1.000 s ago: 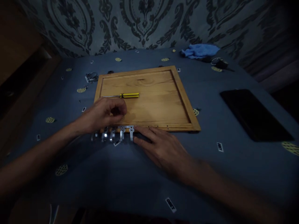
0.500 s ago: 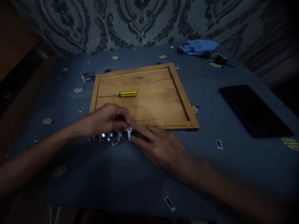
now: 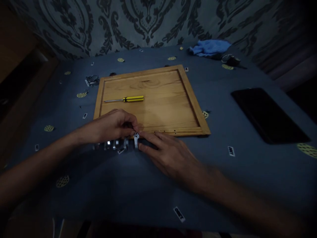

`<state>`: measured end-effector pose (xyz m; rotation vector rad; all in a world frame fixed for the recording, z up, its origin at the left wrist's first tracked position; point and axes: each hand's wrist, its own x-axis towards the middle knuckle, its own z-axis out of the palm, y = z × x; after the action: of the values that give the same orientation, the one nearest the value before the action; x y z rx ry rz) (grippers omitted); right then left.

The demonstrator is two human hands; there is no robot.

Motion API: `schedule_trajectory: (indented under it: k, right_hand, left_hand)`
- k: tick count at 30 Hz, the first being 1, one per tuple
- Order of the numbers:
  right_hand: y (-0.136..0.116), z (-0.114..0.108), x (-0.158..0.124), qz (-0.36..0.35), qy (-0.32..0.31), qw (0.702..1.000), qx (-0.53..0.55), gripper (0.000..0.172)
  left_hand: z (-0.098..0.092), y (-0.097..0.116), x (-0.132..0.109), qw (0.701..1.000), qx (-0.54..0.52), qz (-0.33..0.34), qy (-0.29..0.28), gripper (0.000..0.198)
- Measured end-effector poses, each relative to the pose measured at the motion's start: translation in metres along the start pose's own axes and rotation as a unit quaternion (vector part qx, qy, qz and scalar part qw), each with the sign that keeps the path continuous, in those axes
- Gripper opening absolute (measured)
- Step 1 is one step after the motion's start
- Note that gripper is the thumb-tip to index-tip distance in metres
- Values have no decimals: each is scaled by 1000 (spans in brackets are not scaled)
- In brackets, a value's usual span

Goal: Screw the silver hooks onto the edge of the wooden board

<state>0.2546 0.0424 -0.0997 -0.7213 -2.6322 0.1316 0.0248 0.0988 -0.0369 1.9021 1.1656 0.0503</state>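
A framed wooden board point(image 3: 158, 99) lies on the cloth, with several shiny metal hooks point(image 3: 115, 144) along its near edge at the left. At that edge, my right hand point(image 3: 170, 155) steadies another metal hook point(image 3: 136, 140) between thumb and forefinger. My left hand point(image 3: 114, 125) is closed in a pinch right above the top of this hook; what its fingertips hold is too small to make out. On the board, beyond my left hand, rests a yellow and black screwdriver point(image 3: 133, 99), its shaft toward the left.
A black tablet-like slab point(image 3: 268, 115) lies at the right of the dark blue tablecloth point(image 3: 119, 191). Far back are a blue cloth point(image 3: 210, 48) and a dark object point(image 3: 231, 61). Small metal parts point(image 3: 92, 80) sit left of the board. Small dark holes dot its near rail.
The whole view has shifted very slightly. Both hands keep their places at the hook, with hardly any movement of the fingers.
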Motion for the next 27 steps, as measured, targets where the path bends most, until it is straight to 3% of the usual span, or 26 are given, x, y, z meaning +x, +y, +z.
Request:
schedule_trajectory:
  k: [7, 20, 27]
  right_hand:
    - [0, -1, 0, 6, -11, 1000, 7, 37]
    - [0, -1, 1, 8, -18, 1000, -7, 37]
    - [0, -1, 2, 9, -16, 1000, 12, 39]
  left_hand:
    - [0, -3, 5, 996, -86, -15, -32, 11]
    - [1, -2, 5, 991, -134, -2, -28, 10]
    - [-11, -7, -10, 994, -102, 22, 44, 15]
